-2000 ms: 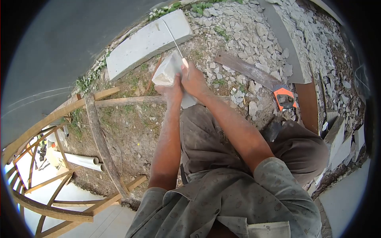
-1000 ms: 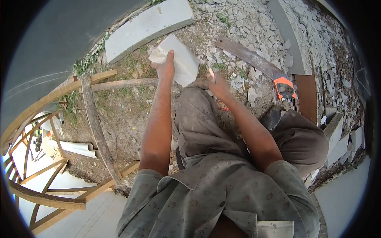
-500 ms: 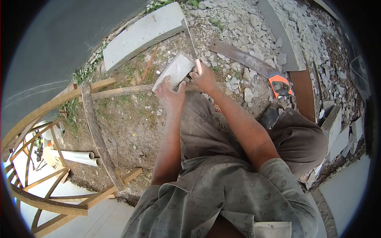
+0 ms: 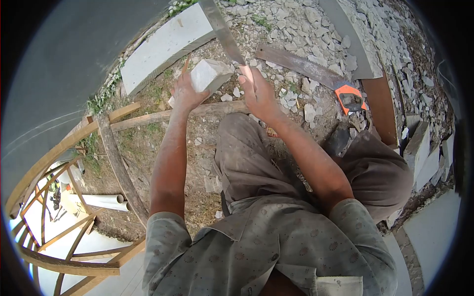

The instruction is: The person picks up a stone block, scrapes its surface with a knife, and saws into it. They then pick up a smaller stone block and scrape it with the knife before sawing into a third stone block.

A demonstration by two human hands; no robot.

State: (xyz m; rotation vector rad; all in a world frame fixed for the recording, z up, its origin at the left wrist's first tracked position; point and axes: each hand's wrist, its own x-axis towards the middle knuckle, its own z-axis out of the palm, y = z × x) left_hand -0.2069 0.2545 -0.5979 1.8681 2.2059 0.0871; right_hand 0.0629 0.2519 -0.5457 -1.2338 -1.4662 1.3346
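My left hand [image 4: 185, 92] grips a small pale grey block [image 4: 210, 76] from its left side. The block looks like lightweight concrete, and one end of it faces up toward me. My right hand [image 4: 260, 94] is closed round the light-coloured handle of a large knife [image 4: 226, 39], just right of the block. Its broad blade points up and away, apart from the block. On the ground to the right lies a handsaw [image 4: 306, 69] with an orange and black handle; neither hand touches it.
A long pale slab [image 4: 165, 47] lies beyond the block. Broken stone chips [image 4: 296, 29] cover the ground at the upper right. Wooden poles [image 4: 118, 153] and a curved timber frame [image 4: 64, 261] stand at left, near white pipes [image 4: 106, 200]. My bent knees are close below the hands.
My left hand has moved left and turned the block so that its end shows. The knife has swung up and left, its blade now showing its flat side.
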